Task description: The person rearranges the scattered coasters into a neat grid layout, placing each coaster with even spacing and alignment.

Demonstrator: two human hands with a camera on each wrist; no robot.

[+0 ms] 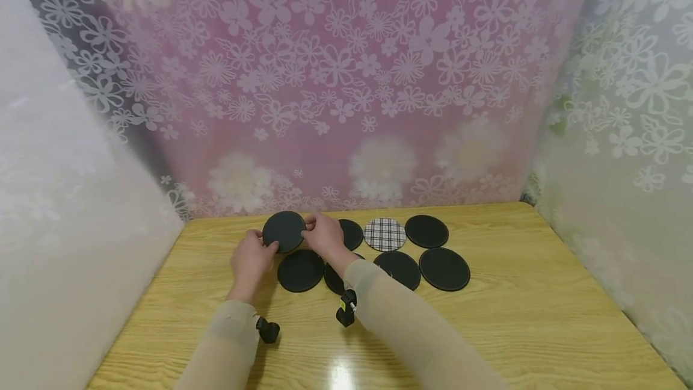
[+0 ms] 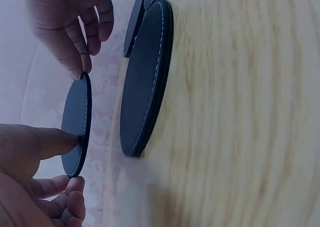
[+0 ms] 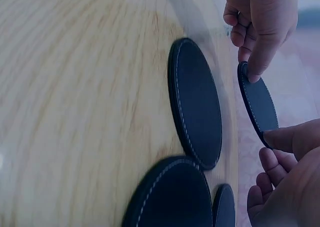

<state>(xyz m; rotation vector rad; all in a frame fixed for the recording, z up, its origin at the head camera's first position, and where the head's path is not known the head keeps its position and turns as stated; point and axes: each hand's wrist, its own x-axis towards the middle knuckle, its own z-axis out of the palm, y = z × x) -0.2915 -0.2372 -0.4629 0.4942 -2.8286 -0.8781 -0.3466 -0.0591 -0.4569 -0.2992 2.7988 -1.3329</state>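
Note:
A round black coaster (image 1: 284, 232) with pale edge stitching is held up between both hands at the left end of the back row. My left hand (image 1: 251, 260) pinches its left side, thumb on the upper face and fingers at the edge below. On the opposite edge, my right hand (image 1: 325, 236) pinches it between thumb and fingertip. Nearest below it lies a black coaster (image 1: 301, 271). Another front-row coaster (image 1: 334, 278) is partly hidden by my right forearm. The left wrist view shows the held coaster (image 2: 75, 122) almost edge-on against the curtain.
To the right in the back row lie a black coaster (image 1: 352, 235), a plaid coaster (image 1: 385, 234) and another black one (image 1: 426, 231). Two more black coasters, a middle one (image 1: 397, 269) and an end one (image 1: 445, 269), lie in front. A flowered curtain (image 1: 335, 95) hangs behind the wooden table (image 1: 530, 306).

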